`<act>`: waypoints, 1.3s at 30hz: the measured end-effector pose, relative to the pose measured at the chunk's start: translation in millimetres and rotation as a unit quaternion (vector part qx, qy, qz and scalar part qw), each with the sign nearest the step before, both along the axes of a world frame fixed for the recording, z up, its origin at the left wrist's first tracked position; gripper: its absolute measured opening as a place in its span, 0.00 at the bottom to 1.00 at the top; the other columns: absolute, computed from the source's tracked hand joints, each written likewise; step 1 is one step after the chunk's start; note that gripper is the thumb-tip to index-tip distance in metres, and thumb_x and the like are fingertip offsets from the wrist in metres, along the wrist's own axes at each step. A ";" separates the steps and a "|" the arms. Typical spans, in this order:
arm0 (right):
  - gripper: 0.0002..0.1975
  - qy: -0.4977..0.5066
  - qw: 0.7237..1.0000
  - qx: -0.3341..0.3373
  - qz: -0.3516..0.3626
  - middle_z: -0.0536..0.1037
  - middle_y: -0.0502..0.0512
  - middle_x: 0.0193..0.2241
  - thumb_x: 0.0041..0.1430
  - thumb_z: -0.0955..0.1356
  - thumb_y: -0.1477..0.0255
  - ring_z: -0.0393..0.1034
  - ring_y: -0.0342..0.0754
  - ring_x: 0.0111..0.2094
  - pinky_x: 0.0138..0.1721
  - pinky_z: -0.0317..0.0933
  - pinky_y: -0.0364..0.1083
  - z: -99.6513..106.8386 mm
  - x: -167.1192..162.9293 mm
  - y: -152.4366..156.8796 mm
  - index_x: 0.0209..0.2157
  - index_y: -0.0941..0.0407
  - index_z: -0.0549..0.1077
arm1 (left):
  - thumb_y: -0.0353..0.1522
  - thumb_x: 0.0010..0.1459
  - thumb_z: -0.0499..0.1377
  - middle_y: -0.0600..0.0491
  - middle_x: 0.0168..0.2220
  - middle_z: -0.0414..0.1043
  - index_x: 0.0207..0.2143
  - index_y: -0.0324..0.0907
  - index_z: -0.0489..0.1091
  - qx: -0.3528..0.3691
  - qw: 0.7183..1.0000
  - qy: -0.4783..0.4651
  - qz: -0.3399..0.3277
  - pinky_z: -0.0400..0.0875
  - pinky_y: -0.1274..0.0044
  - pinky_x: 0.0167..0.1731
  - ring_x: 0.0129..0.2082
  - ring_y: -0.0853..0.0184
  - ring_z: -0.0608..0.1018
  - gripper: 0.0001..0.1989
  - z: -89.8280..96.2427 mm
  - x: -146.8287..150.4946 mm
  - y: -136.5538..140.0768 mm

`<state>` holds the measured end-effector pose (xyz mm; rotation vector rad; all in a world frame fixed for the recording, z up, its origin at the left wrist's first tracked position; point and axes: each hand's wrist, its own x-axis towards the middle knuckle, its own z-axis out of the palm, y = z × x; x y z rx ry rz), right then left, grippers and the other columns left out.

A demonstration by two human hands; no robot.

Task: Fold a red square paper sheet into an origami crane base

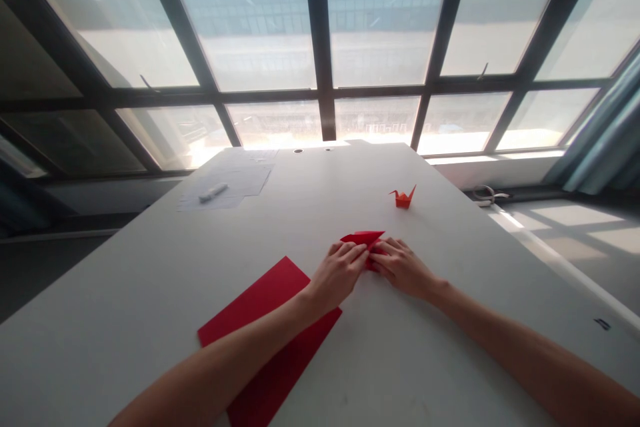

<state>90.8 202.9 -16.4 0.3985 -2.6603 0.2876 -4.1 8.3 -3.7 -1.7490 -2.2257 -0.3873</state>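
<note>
A folded piece of red paper (364, 238) is on the white table between my two hands, its pointed end turned to the right. My left hand (345, 267) is closed on its left and near side, fingers pressed together on it. From the right, my right hand (401, 265) grips the same paper with bent fingers. The fingers cover much of the lower folds. Under my left forearm lies a flat red sheet of paper (270, 300). A finished orange-red paper crane (403, 199) stands upright beyond my right hand.
The long white table (150, 280) runs up to a wall of windows (270, 20). White papers (250, 177) with a white rolled object (213, 193) lie at the far left. A small black mark (602, 324) is near the right edge. A coiled cable (487, 195) lies beyond it.
</note>
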 end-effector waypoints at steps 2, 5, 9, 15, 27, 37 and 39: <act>0.11 -0.013 1.000 -0.003 -0.006 0.76 0.58 0.45 0.67 0.64 0.73 0.66 0.52 0.48 0.50 0.58 0.51 0.0 0.7 0.4 0.47 0.52 0.75 | 0.36 0.69 0.47 0.44 0.61 0.64 0.60 0.40 0.63 -0.019 1.000 0.012 0.011 0.52 0.62 0.63 0.62 0.57 0.64 0.21 -1.9 7.5 -1.7; 0.11 -0.028 0.999 -0.005 -0.026 0.75 0.58 0.45 0.66 0.64 0.71 0.66 0.52 0.48 0.50 0.58 0.52 1.4 2.3 0.5 0.47 0.52 0.75 | 0.44 0.67 0.49 0.41 0.65 0.57 0.64 0.39 0.58 -0.030 0.997 0.034 0.068 0.40 0.55 0.66 0.67 0.52 0.55 0.28 -7.5 11.3 -3.4; 0.12 -0.036 0.999 0.008 -0.030 0.74 0.59 0.48 0.65 0.66 0.68 0.65 0.53 0.49 0.53 0.56 0.53 5.3 4.6 -0.7 0.49 0.51 0.74 | 0.40 0.69 0.46 0.43 0.68 0.51 0.67 0.38 0.51 -0.038 0.995 0.057 0.071 0.37 0.57 0.67 0.69 0.55 0.48 0.28 -10.1 13.1 -3.1; 0.13 -0.046 0.998 0.015 -0.048 0.74 0.61 0.47 0.65 0.65 0.66 0.65 0.54 0.48 0.49 0.58 0.52 9.1 11.9 -10.4 0.49 0.53 0.73 | 0.50 0.66 0.45 0.40 0.68 0.49 0.67 0.34 0.51 -0.056 0.997 0.036 0.032 0.43 0.60 0.67 0.70 0.54 0.46 0.37 -17.3 17.0 -2.0; 0.13 -0.048 0.998 0.034 -0.022 0.76 0.60 0.41 0.64 0.66 0.66 0.67 0.55 0.45 0.46 0.60 0.52 10.9 17.7 -17.3 0.48 0.55 0.73 | 0.50 0.67 0.41 0.39 0.68 0.46 0.67 0.35 0.49 -0.072 0.991 -0.055 0.098 0.50 0.58 0.64 0.69 0.54 0.49 0.36 -23.6 -6.3 -2.5; 0.13 -0.040 0.999 0.027 -0.017 0.76 0.59 0.41 0.65 0.65 0.67 0.68 0.54 0.44 0.45 0.62 0.52 10.1 18.2 -16.5 0.49 0.53 0.74 | 0.53 0.66 0.37 0.37 0.68 0.44 0.68 0.33 0.48 -0.092 0.979 -0.094 0.159 0.46 0.54 0.64 0.69 0.52 0.49 0.39 -33.4 -23.0 -3.5; 0.14 -0.044 0.999 0.026 -0.018 0.76 0.59 0.41 0.65 0.65 0.67 0.68 0.54 0.44 0.46 0.62 0.52 9.9 18.7 -15.9 0.50 0.53 0.73 | 0.54 0.65 0.37 0.36 0.68 0.44 0.67 0.31 0.48 -0.095 0.975 -0.097 0.174 0.45 0.53 0.64 0.69 0.50 0.49 0.41 -33.9 -22.6 -2.8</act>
